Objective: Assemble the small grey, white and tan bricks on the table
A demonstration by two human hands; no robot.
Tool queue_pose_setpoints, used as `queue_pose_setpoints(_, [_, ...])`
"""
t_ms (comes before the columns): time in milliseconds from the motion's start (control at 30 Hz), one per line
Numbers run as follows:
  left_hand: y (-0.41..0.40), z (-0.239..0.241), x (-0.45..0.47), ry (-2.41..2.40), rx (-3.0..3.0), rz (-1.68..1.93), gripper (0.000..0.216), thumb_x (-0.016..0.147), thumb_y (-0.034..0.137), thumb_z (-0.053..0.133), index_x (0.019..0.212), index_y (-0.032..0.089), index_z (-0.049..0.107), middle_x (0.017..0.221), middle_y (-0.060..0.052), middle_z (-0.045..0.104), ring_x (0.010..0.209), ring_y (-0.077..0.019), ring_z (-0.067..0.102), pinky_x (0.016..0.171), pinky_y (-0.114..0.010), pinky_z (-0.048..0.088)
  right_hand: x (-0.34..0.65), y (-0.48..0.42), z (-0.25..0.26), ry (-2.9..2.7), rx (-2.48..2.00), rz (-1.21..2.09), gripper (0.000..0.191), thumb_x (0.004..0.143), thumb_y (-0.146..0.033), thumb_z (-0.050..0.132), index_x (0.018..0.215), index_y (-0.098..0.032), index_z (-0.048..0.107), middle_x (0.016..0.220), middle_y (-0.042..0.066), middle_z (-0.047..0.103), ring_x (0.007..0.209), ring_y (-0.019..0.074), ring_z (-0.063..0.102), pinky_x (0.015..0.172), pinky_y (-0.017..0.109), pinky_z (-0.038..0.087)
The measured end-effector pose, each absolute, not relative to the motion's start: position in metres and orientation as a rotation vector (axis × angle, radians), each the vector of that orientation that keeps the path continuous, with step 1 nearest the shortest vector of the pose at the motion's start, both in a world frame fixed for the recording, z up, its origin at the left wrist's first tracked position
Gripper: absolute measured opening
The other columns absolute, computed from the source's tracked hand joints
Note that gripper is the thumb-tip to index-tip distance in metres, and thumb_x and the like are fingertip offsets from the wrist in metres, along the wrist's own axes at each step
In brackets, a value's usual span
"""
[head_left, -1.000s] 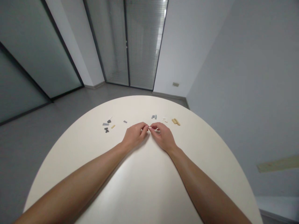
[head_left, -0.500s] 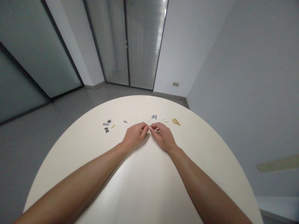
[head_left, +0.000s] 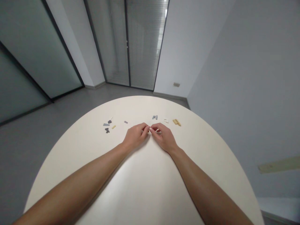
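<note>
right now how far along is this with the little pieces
Early, by the look of it. Done: no finished build shows; only the tan pieces lie grouped at the far right. In hand: the left hand and right hand meet with a small white piece pinched between them. Left: the loose grey pieces, white pieces and black pieces on the round cream table.

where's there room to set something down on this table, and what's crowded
The widest bare patch is the tabletop between your forearms, nearer you than the left hand and right hand. There's more room right of the tan pieces and left of the dark pieces. The row of small pieces beyond your hands is crowded.
</note>
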State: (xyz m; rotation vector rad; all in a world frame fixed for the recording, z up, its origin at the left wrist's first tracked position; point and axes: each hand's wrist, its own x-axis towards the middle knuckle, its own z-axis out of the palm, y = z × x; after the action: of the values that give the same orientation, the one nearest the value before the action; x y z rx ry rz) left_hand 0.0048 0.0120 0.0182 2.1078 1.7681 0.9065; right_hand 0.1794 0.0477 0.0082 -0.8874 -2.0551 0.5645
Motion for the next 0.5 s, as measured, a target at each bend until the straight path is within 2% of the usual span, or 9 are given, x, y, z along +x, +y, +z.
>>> queue_pose_setpoints(500, [0.0112, 0.0187, 0.0045, 1.746, 2.100, 0.982, 0.031, 0.099, 0.037, 0.042, 0.095, 0.024, 0.069, 0.090, -0.002, 0.075, 0.080, -0.0189, 0.066, 0.071, -0.030, 0.045, 0.1778, 0.0480, 0.0062, -2.033, -0.955, 0.536, 0.012, 0.095, -0.033, 0.057, 0.095, -0.023, 0.065, 0.091, 0.004, 0.069, 0.084, 0.0183, 0.063, 0.075, 0.032, 0.052])
